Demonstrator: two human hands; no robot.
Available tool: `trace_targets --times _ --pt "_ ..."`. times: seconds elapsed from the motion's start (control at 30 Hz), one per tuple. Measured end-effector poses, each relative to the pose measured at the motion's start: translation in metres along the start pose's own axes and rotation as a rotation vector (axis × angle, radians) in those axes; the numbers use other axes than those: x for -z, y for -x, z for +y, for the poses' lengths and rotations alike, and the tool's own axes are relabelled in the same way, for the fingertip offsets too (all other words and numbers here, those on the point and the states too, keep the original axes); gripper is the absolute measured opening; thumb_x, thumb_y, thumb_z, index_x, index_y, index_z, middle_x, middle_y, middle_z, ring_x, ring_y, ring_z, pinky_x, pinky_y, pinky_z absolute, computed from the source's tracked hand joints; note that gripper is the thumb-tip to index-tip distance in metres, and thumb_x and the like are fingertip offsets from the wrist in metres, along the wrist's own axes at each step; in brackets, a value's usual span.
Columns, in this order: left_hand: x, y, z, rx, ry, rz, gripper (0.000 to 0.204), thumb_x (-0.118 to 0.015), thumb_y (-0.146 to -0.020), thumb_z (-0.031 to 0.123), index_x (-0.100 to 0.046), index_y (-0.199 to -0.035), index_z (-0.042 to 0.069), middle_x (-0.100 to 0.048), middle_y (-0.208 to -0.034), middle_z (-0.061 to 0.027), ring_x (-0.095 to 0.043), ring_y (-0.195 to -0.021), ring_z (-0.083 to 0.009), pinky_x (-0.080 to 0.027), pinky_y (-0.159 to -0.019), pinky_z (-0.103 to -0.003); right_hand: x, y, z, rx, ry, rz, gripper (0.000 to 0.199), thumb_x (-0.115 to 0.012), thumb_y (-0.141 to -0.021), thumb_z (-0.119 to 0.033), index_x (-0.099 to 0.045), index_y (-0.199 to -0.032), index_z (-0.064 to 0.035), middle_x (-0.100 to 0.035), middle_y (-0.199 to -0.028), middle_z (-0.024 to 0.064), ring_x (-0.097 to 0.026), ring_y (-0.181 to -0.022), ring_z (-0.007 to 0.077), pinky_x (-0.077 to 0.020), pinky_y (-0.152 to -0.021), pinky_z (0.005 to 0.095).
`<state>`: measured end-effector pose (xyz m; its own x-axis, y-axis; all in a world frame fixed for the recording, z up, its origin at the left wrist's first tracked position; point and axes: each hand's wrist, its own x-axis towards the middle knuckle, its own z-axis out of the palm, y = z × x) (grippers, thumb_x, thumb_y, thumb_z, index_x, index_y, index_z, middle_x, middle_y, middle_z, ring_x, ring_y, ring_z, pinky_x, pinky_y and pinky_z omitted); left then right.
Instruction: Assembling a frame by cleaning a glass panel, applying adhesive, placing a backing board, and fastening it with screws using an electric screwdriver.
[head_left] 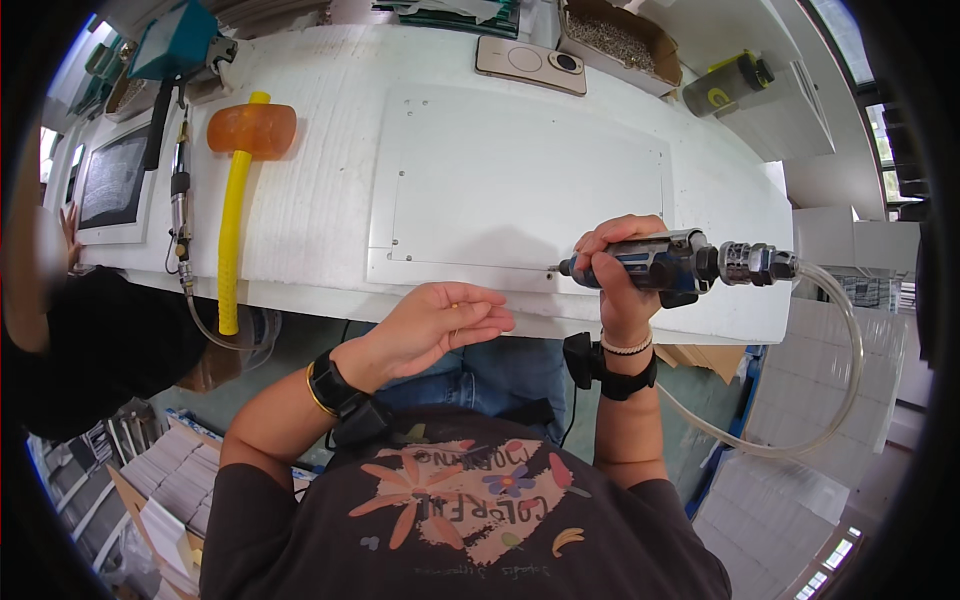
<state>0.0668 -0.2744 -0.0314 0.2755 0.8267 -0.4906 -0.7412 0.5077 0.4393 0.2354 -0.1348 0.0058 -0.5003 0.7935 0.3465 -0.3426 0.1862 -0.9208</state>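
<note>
My right hand (pixel 622 275) is wrapped round a blue and silver air screwdriver (pixel 655 262), held nearly level with its tip pointing left. That tip meets the front edge area of a flat white panel (pixel 520 180), at a small dark screw spot. Small screws (pixel 402 174) sit in places along the panel's border. My left hand (pixel 445 325) hovers just off the table's front edge, palm turned up and fingers curled in a loose cup with the thumb folded over. Something tiny may lie in it, too small to name.
A mallet (pixel 252 130) with orange head and yellow handle lies left, beside a second air tool (pixel 180 190). Behind the panel are a phone (pixel 530 65) and a box of small screws (pixel 620 40). A clear hose (pixel 855 370) loops right. Another person's hand (pixel 70 235) touches a framed panel.
</note>
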Motion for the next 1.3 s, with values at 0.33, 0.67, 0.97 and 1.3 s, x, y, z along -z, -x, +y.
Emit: trace_targets --times 0.33,0.67,0.97,1.3 --pt "-0.004 -0.016 0.012 0.024 -0.207 0.109 0.020 -0.051 -0.092 0.020 -0.056 -0.090 0.000 -0.060 -0.073 -0.0045 -0.059 -0.059 -0.0061 -0.049 -0.051 -0.016 -0.006 -0.005 -0.005 -0.031 0.016 0.103 0.027 -0.054 -0.070 0.010 -0.047 -0.095 0.0003 -0.057 -0.077 0.0111 -0.056 -0.062 0.0146 -0.0484 -0.059 0.0263" --pt "-0.022 -0.038 0.027 -0.127 -0.270 0.185 0.028 -0.048 -0.093 0.018 -0.057 -0.110 -0.003 -0.051 -0.075 0.0014 -0.045 -0.062 -0.0036 -0.039 -0.057 -0.015 -0.002 -0.022 -0.035 0.103 -0.184 -0.029 0.029 -0.059 -0.070 0.002 -0.045 -0.095 0.0000 -0.052 -0.079 0.0111 -0.056 -0.061 0.0176 -0.0478 -0.058 0.0302" --pt "-0.029 -0.061 0.046 -0.097 0.075 0.044 0.024 -0.048 -0.093 0.014 -0.054 -0.109 -0.002 -0.050 -0.083 0.0007 -0.044 -0.067 -0.0029 -0.038 -0.058 -0.014 0.001 -0.042 -0.039 0.215 -0.313 0.040 0.029 -0.059 -0.071 -0.005 -0.045 -0.096 -0.0028 -0.050 -0.081 0.0106 -0.053 -0.057 0.0190 -0.0463 -0.059 0.0352" --pt "-0.012 -0.069 0.044 -0.027 0.195 -0.196 0.022 -0.047 -0.093 0.023 -0.055 -0.089 0.003 -0.053 -0.082 -0.0006 -0.046 -0.067 -0.0031 -0.039 -0.056 -0.014 -0.005 -0.050 -0.039 0.213 -0.349 0.046 0.029 -0.060 -0.071 -0.006 -0.045 -0.095 -0.0028 -0.050 -0.081 0.0111 -0.054 -0.057 0.0199 -0.0461 -0.059 0.0361"
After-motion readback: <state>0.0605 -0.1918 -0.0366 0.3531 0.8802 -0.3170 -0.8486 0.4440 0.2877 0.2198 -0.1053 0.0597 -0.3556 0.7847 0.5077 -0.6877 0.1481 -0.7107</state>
